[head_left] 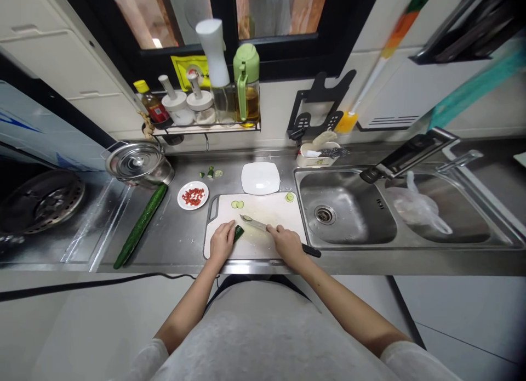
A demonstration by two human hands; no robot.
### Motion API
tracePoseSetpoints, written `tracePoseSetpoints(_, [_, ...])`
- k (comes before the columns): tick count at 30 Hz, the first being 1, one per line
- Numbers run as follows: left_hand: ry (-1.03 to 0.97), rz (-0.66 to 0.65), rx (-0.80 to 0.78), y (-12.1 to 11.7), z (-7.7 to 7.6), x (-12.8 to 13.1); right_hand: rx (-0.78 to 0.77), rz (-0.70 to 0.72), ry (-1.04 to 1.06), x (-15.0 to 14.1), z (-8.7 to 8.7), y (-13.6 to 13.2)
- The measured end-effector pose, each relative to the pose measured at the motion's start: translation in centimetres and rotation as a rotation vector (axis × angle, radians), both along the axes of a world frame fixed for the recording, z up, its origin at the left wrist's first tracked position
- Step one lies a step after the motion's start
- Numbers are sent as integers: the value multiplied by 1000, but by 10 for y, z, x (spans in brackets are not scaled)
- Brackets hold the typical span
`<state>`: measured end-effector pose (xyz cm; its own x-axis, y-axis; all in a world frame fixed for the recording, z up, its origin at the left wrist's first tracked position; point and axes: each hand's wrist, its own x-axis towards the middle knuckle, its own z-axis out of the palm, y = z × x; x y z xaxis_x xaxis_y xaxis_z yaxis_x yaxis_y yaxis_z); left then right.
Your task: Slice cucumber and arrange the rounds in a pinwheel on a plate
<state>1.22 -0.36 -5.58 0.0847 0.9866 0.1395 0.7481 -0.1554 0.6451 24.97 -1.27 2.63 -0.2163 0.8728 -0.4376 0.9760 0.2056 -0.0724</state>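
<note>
My left hand (222,242) rests on the left part of the white cutting board (267,249), its fingers closed on a short piece of cucumber (239,233). In my right hand (286,245) is a knife (255,223), its blade angled toward the cucumber piece. A thin slice (247,219) lies on the blade near its tip. The black handle end (311,250) sticks out past the right hand, over the board's edge. Several pale cucumber slices (237,204) sit at the board's upper left, with more slices (290,197) at its upper right corner.
Behind the board stands a white square plate (260,178). Left of it are cucumber scraps (210,172), a small plate (193,195) of chopped red bits, a whole cucumber (140,227) and a lidded steel pot (139,163). A double sink (347,205) adjoins the board's right.
</note>
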Motion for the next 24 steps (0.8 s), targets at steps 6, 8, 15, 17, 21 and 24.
tracePoseSetpoints(6, [-257,171,-149,24,10,5,89,9,-17,12,-3,0])
tracePoseSetpoints(8, [-330,127,-229,32,16,12,119,26,-8,14,-4,-2])
tracePoseSetpoints(15, [-333,-89,-468,42,29,30,195,100,16,20,-6,-8])
tracePoseSetpoints(17, [-319,-95,-447,42,28,31,190,96,8,22,-8,-9])
tracePoseSetpoints(21, [-313,-13,-400,48,18,34,168,68,-22,29,-12,-12])
tracePoseSetpoints(24, [-318,161,-381,61,6,36,154,41,-41,36,-15,-16])
